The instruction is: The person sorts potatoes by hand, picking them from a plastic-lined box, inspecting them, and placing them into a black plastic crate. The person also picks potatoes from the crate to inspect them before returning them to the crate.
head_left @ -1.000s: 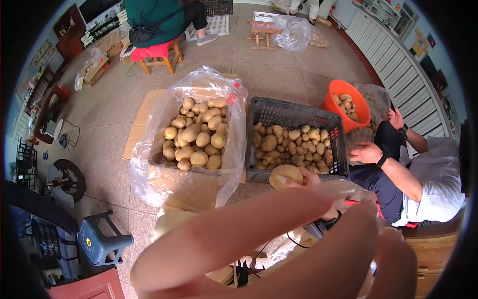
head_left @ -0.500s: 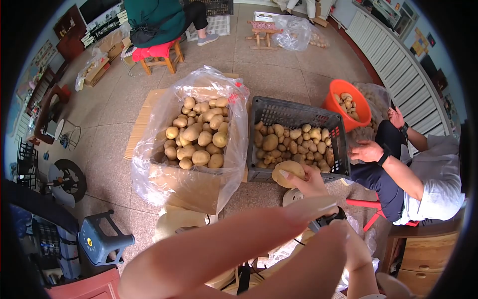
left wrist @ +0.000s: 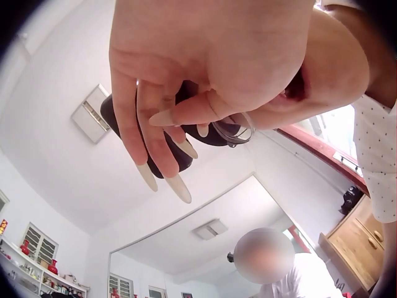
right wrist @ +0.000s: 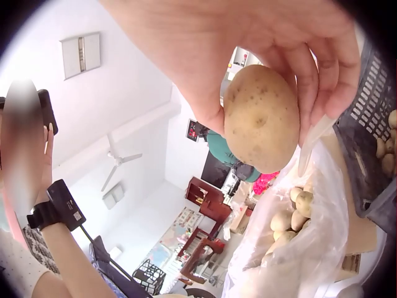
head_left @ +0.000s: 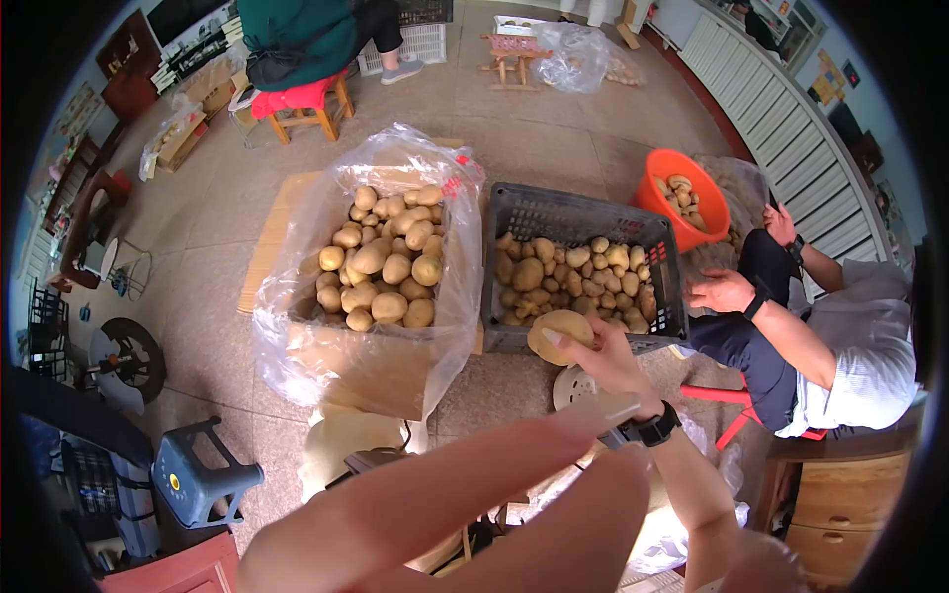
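Observation:
Just above the near edge of the black crate (head_left: 641, 344), my right hand (head_left: 618, 361) holds a large potato (head_left: 556, 339) between thumb and fingers. The right wrist view shows this potato (right wrist: 262, 121) pinched by the right hand (right wrist: 248, 31), its pitted skin facing the camera. Smaller potatoes (head_left: 583, 282) lie in the crate. Left of it, larger potatoes (head_left: 381, 262) fill a carton lined with clear plastic (head_left: 287, 316). My left hand (head_left: 455, 504) is raised close to the head camera; in the left wrist view, the hand (left wrist: 198, 62) has extended fingers in front of a dark device (left wrist: 177, 158), contact unclear.
An orange bucket (head_left: 720, 210) stands behind the crate's right end. At right sits a person (head_left: 850, 346) with a hand (head_left: 724, 291) near the crate. A blue stool (head_left: 206, 474) is at lower left; another person (head_left: 297, 40) sits at the back.
The left fingers have drawn back leftward across the head view. More of my right hand, watch and forearm shows, with the potato still held near the crate's edge. The head view has shifted slightly.

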Demonstrator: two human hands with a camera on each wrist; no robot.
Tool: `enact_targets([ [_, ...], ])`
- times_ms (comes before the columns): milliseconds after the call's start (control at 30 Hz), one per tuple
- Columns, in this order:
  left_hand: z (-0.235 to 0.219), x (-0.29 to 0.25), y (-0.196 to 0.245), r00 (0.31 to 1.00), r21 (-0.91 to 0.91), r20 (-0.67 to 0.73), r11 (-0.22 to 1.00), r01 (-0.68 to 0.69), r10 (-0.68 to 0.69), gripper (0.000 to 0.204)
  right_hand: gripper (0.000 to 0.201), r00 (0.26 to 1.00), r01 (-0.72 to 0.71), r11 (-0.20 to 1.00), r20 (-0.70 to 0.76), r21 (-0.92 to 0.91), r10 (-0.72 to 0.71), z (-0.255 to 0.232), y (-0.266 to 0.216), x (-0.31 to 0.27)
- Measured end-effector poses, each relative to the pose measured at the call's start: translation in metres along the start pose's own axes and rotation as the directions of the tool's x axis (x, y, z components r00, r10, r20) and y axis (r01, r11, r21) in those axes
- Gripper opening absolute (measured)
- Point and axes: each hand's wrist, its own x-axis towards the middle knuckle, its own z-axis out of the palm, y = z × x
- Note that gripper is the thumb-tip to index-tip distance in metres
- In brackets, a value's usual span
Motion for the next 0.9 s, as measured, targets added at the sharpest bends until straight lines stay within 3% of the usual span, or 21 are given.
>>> enact_targets([
  [900, -0.012, -0.002, 0.003, 0.998, 0.067, -0.034, 0.996, 0.058, -0.056, 0.032, 0.047, 1.000, -0.025, 1.000, 0.007, -0.015, 0.025, -0.002, 0.009, 0.003],
])
